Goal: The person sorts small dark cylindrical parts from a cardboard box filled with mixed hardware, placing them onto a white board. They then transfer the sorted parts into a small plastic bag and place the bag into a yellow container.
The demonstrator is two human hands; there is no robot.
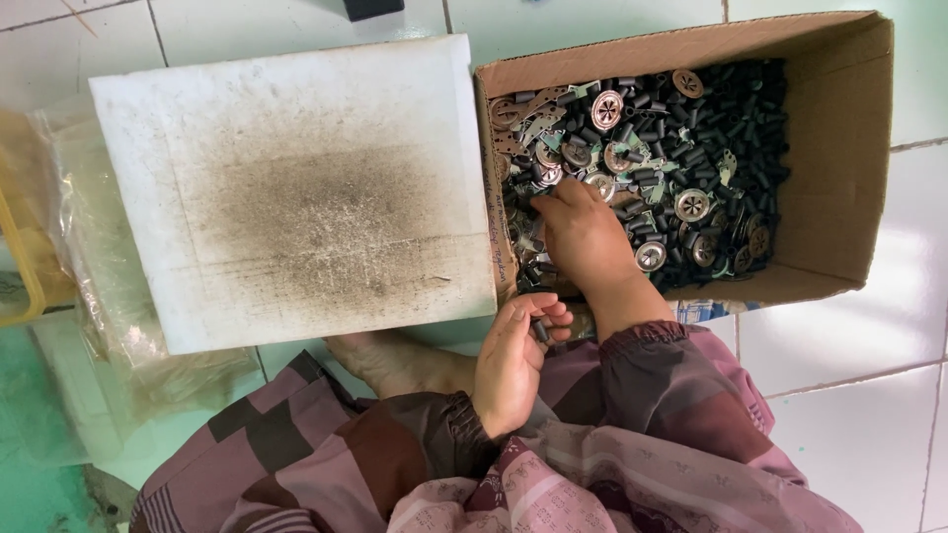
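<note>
Box walls [834,138] hem parts; board [296,188] bare

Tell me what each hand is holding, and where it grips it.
Left hand pinches a small dark piece between its fingertips; the exact grip point is unclear. Right hand digs into the parts in the box; any hold is hidden.

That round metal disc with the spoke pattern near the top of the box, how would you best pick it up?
Pinch the round spoked disc by its rim, coming straight down from above. It lies flat on top of the small black tubes, face up and uncovered, so its edge seems free all round. The cardboard box is open at the top, and the right hand works lower down.
</note>
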